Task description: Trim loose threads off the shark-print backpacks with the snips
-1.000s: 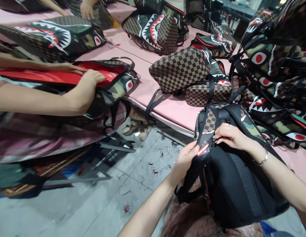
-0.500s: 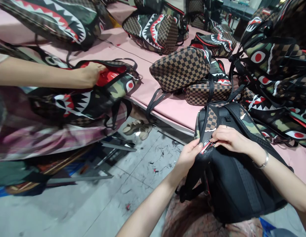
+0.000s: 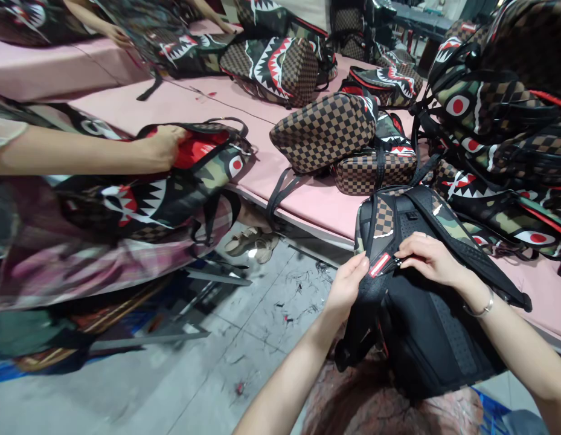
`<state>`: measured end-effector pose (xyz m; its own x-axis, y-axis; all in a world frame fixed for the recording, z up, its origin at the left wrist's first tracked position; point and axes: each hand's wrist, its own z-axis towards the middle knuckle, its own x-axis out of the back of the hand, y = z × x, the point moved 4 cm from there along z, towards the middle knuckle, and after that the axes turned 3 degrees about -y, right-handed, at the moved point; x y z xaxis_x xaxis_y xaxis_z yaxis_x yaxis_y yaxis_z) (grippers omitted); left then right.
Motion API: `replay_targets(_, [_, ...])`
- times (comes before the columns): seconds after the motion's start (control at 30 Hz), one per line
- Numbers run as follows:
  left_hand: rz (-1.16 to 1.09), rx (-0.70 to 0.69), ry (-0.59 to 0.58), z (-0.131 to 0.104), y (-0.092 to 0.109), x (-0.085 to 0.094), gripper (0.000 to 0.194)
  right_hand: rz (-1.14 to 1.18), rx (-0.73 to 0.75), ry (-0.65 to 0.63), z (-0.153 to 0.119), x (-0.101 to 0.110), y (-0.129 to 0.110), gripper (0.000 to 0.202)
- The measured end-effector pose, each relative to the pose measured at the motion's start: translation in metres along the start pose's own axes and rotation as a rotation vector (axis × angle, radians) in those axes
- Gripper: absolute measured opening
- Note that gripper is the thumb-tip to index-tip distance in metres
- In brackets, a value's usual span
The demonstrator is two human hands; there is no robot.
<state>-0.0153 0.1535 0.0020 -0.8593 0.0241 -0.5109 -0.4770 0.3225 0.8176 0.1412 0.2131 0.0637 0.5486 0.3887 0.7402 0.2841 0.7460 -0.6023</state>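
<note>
A black backpack point(image 3: 438, 326) with checked and camouflage panels lies back side up, its top against the table edge and its lower part over my lap. My left hand point(image 3: 351, 279) is closed on a padded shoulder strap point(image 3: 364, 314), thumb beside a red-and-white label point(image 3: 380, 264). Just right of the label, my right hand point(image 3: 425, 257) pinches with thumb and fingertips something small and dark with shiny bits, too small to name. A bracelet point(image 3: 486, 304) circles my right wrist.
A pink-covered table point(image 3: 325, 208) holds several shark-mouth backpacks, with a tall pile point(image 3: 497, 139) at right and a checked bag point(image 3: 325, 130) ahead. On the left a co-worker's hand point(image 3: 165, 148) reaches into an open backpack point(image 3: 203, 148). Thread scraps point(image 3: 302, 284) litter the floor.
The red-and-white label now shows more fully as my right hand has shifted slightly right of it. My left hand keeps its hold. At upper left, the large near bag has left view and another person's hands appear.
</note>
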Motion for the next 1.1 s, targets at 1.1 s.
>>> replay_targets(1.1, [0.068,-0.065,0.335,-0.04,-0.026,0.03,0.043,0.865,-0.911,0.517,-0.03,-0.069,0.009,0.032])
